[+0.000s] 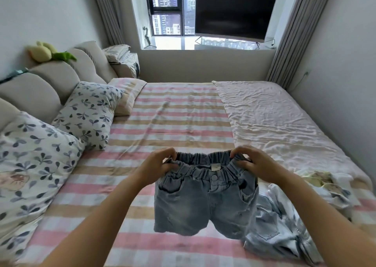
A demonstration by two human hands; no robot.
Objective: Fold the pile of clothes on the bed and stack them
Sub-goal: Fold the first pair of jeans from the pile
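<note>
A striped bed [173, 114] lies below a daylit window [166, 8] and dark television [234, 10].

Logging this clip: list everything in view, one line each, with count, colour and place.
bed sheet: one, pink-tan-white stripes, centre and near left
denim shorts: one, faded blue, held up, near centre
pile of clothes: one, pale blue and white, near right on the bed sheet
blanket: one, pale pink, right half
leaf-print pillows: two, white with grey-blue leaves, left side
striped pillow: one, pink and tan, behind them
headboard: one, beige, along the left
plush toy: one, yellow-green, on the headboard
folded bedding: one stack, pale, far left corner
television: one, black, before the window
curtains: two, grey, flanking it
left hand: one, grips the denim shorts, left end
right hand: one, grips the denim shorts, right end
</note>
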